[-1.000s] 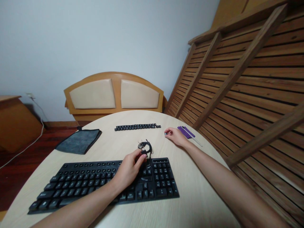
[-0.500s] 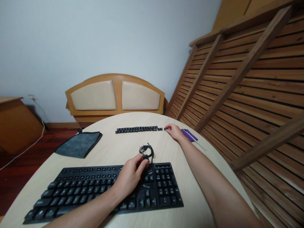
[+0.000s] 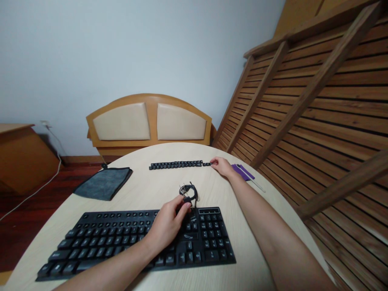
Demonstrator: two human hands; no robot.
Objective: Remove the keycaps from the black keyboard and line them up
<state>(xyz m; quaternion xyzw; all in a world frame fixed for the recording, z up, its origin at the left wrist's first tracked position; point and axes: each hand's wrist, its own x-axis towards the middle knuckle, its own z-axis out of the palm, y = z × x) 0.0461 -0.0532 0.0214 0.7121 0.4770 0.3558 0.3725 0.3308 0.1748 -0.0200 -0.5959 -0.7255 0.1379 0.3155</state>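
A black keyboard [image 3: 209,238] lies on the table, its upper rows bare of keycaps. Over its top edge my left hand [image 3: 168,220] is closed on a small black keycap puller [image 3: 187,199] with thin wire prongs pointing up. Just behind the prongs lies the keyboard's coiled black cable [image 3: 194,190]. At the far side of the table runs a row of loose black keycaps [image 3: 176,164]. My right hand [image 3: 221,166] pinches a small black keycap at the right end of that row; the fingers partly hide it.
Right of my right hand lies a purple cloth [image 3: 241,173] with a thin white stick-like tool [image 3: 254,184] on it. A folded grey cloth [image 3: 104,184] is at the left. Behind the round table [image 3: 151,184] stand a headboard [image 3: 151,121] and a slatted wooden frame [image 3: 303,105].
My right hand has brought its keycap left, against the end of the row, closing the small gap. My left hand keeps its hold on the puller. The view has shifted slightly.
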